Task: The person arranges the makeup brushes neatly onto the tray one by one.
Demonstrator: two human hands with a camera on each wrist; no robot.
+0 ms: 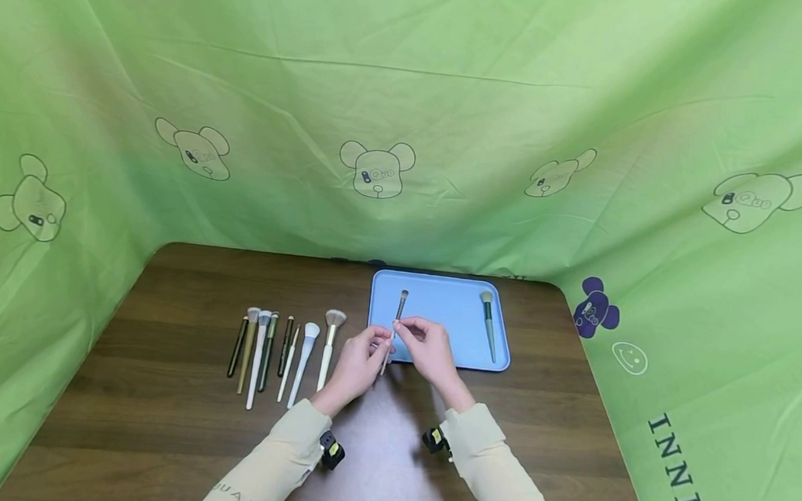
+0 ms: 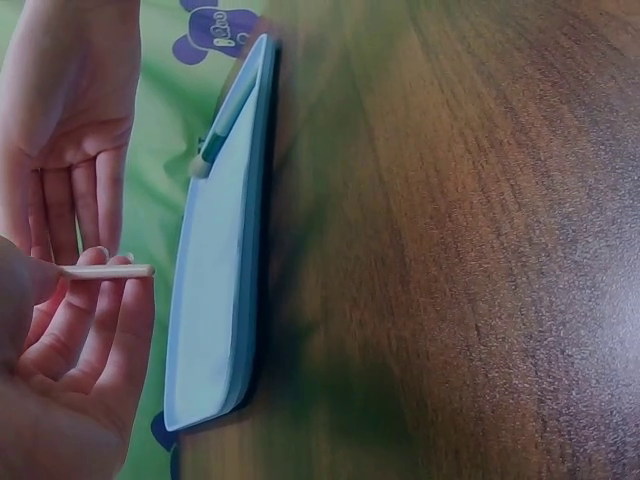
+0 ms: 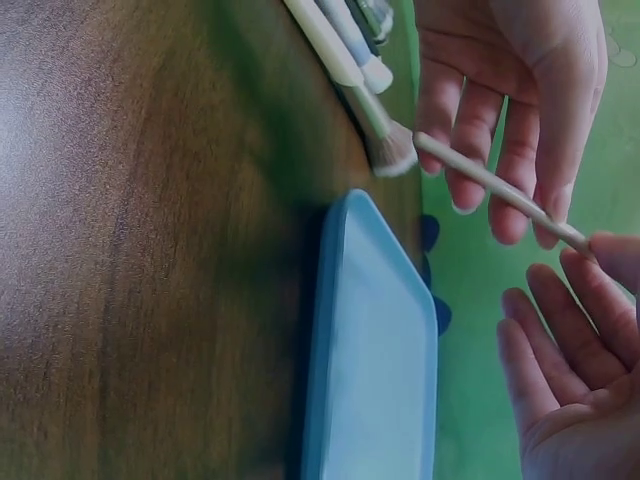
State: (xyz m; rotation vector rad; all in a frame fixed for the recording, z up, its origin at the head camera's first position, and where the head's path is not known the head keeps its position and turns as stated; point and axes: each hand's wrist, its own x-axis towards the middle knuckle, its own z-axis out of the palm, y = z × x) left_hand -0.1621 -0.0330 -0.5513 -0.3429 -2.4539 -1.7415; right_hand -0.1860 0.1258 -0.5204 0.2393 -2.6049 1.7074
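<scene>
A slim makeup brush (image 1: 400, 305) with a pale handle (image 3: 485, 178) and a small brown tip is held between both hands, tip pointing away from the person. My left hand (image 1: 360, 362) pinches the lower handle between thumb and fingers. Higher up, the thumb and index finger of my right hand (image 1: 430, 352) pinch the same brush, its other fingers loosely spread. In the head view the brush overlaps the left part of a light blue tray (image 1: 441, 315). Inside that tray, a green-handled brush (image 1: 489, 330) lies along the right side.
Left of the hands several makeup brushes lie in a row on the dark wooden table (image 1: 154, 388), among them a white brush (image 1: 305, 356) and a fluffy wide brush (image 1: 331, 339). Green printed cloth (image 1: 385, 71) hangs around the table's back and sides.
</scene>
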